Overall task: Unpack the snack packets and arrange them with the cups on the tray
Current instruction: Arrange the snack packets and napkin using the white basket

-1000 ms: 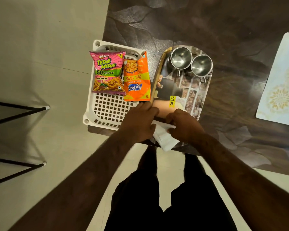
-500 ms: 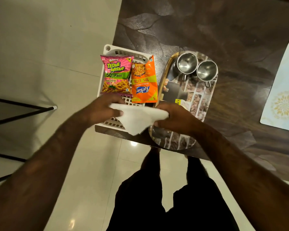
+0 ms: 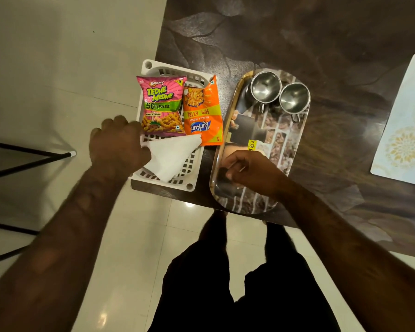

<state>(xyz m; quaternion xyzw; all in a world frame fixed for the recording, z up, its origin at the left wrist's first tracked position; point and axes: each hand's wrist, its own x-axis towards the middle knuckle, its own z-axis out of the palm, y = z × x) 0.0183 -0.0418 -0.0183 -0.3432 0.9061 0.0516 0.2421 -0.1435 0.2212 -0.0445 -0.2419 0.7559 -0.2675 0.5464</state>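
Head view, 1 frame, looking down over a worktop corner.

Left hand (image 3: 119, 146): grip closed on a white paper napkin (image 3: 171, 155), pinched at its left edge, sheet draped over the near half of the white lattice basket (image 3: 192, 185).
Right hand (image 3: 252, 172): fingers curled loosely over the near part of the tray (image 3: 228, 111); hold on anything cannot be told.
Pink packet (image 3: 162, 105) and orange packet (image 3: 203, 112): side by side on the far half of the basket, orange to the right, neither yet on the tray.
2 steel cups (image 3: 265, 88) (image 3: 294, 98): at the tray's far end, touching or nearly so.

Step in hand, as judged: napkin out of the way, then packets across. Best done by setting the napkin clear of the basket, lifting each packet by an edge without crushing, laying both flat in the tray's open middle, short of the cups.

Worktop (image 3: 297, 32): dark, glossy, leaf-patterned; pale placemat (image 3: 403, 121) at far right. Basket and tray close to the near edge. Pale tiled floor (image 3: 58, 56) to the left, thin black metal legs (image 3: 29, 161) at the left margin.
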